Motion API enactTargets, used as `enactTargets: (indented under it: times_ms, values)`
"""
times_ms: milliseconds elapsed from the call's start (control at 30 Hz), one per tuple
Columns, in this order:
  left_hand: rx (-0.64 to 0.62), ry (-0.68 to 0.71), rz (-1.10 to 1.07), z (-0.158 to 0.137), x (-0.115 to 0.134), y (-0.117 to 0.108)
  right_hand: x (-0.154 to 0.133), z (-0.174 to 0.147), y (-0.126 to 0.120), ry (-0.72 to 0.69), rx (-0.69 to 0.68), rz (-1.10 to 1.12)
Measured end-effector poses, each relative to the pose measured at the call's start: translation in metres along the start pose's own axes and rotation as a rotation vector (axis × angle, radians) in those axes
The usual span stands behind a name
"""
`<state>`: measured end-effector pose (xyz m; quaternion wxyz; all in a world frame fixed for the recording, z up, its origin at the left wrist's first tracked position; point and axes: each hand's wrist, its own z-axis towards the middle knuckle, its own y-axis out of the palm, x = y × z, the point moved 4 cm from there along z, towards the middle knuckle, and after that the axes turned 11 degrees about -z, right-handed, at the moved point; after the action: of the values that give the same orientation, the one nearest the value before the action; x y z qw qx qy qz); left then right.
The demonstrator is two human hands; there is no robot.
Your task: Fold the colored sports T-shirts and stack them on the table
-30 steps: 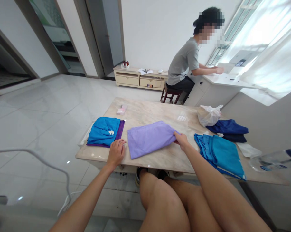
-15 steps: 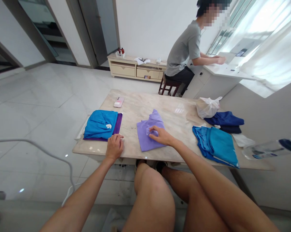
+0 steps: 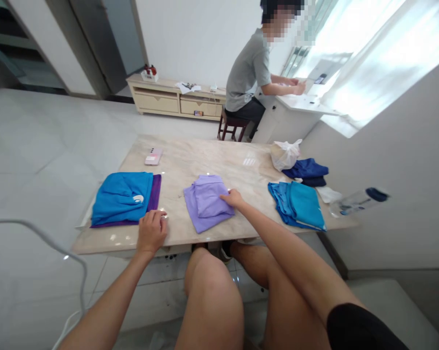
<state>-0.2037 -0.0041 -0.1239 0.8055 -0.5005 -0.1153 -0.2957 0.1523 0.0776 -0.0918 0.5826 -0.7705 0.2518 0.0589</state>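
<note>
A lavender cloth garment (image 3: 208, 200), folded into a small uneven bundle, lies at the middle of the marble-look table (image 3: 183, 158). My right hand (image 3: 234, 199) is at its right edge, thumb and fingers closed on the fabric. Further left, my left hand (image 3: 152, 230) rests on the table's front part, fingers loosely bent and apart, holding nothing. Close beside it lies a folded blue garment (image 3: 121, 197) with a white mark, on top of a purple cloth (image 3: 155, 192). At the right is another stack of folded blue clothes (image 3: 302, 204).
A pink phone (image 3: 153, 156) lies at the back left. On the right are a white plastic bag (image 3: 285, 154), dark blue clothes (image 3: 307, 169) and a clear bottle (image 3: 356, 203). Beyond the table a person in grey (image 3: 246, 73) sits on a stool by a low cabinet (image 3: 157, 103).
The lavender garment's upper part now lies folded down flatter. My right hand has moved from its middle to its right edge and closed there. The view has turned right.
</note>
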Motion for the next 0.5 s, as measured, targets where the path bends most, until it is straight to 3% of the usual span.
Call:
enactTargets:
  times_ms: [67, 167, 300, 400, 500]
  values:
    - [-0.004, 0.008, 0.014, 0.002, -0.001, 0.0, -0.008, -0.002, -0.001, 0.037, -0.036, 0.078]
    - [-0.034, 0.018, 0.028, 0.006, 0.0, 0.0, -0.016, -0.006, -0.02, 0.019, 0.031, 0.157]
    - [-0.049, 0.013, 0.044, 0.01, 0.001, -0.002, -0.002, -0.008, -0.085, -0.031, 0.172, 0.323]
    - [-0.005, -0.017, 0.055, 0.012, 0.001, -0.001, 0.039, -0.015, -0.152, -0.063, 0.246, 0.509]
    - [0.022, -0.03, 0.052, 0.012, 0.003, -0.001, 0.108, -0.037, -0.213, -0.003, 0.306, 0.505]
